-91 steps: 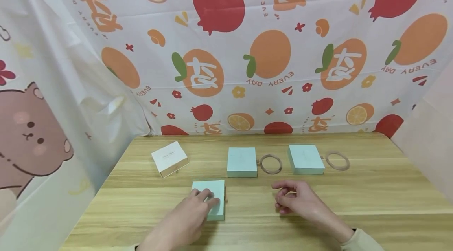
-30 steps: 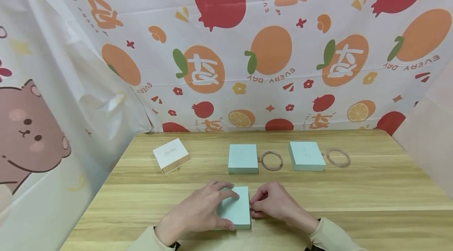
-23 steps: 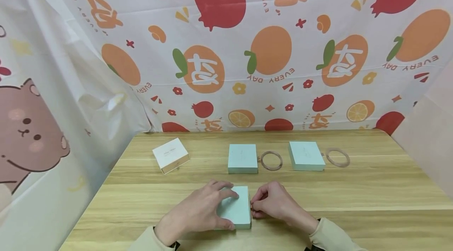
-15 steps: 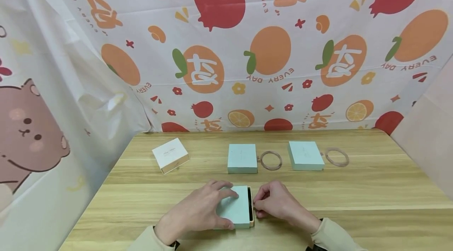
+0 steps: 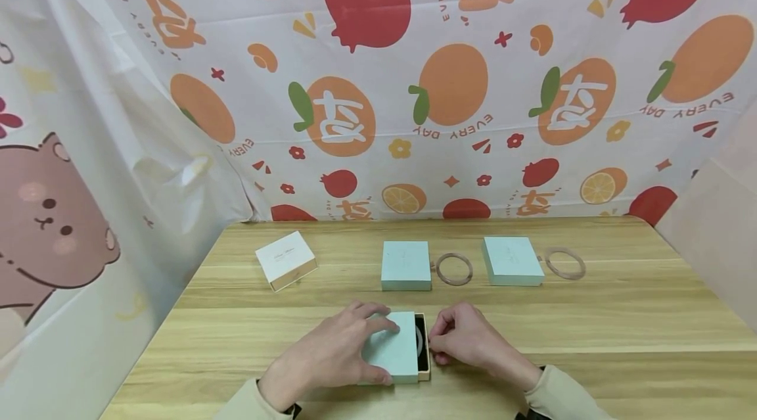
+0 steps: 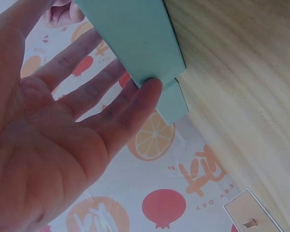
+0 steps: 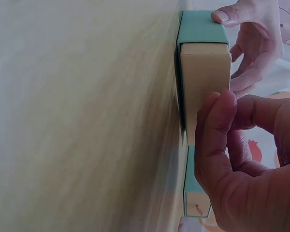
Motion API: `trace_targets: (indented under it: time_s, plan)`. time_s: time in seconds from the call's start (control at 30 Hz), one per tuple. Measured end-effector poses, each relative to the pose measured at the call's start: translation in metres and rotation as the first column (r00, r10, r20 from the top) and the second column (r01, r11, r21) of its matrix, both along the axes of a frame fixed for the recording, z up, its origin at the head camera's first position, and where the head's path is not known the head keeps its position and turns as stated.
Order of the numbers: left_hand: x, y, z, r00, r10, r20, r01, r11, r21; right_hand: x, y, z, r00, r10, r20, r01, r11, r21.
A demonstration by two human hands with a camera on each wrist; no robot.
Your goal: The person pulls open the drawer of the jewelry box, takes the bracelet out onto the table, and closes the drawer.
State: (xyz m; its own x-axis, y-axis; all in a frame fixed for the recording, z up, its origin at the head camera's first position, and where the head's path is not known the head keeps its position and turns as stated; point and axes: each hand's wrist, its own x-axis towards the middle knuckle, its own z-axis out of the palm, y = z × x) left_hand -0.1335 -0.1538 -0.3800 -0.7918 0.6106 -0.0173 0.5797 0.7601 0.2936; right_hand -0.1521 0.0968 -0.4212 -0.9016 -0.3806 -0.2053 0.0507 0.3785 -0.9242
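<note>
Fruit-printed white curtain (image 5: 378,65) behind a wood-grain table (image 5: 236,315). Left hand (image 5: 337,351) clasped over a teal box (image 5: 402,354), thumb at the near wall, other fingers across the top and far side; right hand (image 5: 467,338) pinched on the drawer (image 7: 203,72) at its end face, exact hold hidden by the fingertips. Position of the teal box: flat on the near middle of the table, nearly square, no clear long axis, open end facing the person's right, slide direction left to right. Drawer partly out, with part of a pale ring (image 5: 419,342) inside. Farther back, a second teal box (image 5: 406,262) with a brownish ring (image 5: 454,284) just to its right, then a third teal box (image 5: 513,259) and a paler ring (image 5: 570,277). At back left, a white box (image 5: 286,259), turned askew, lid script too small to read. On the curtain, "EVERY DAY" legible several times, tilted or sideways.
</note>
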Motion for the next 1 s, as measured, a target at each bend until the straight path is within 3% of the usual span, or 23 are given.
trace_targets:
  time_s: [1.0]
  plan:
    - [0.000,0.000,0.000,1.000,0.006,0.016,-0.005,1.000,-0.007,0.000,0.012,-0.001,1.000,-0.010,-0.026,0.011,0.999,0.030]
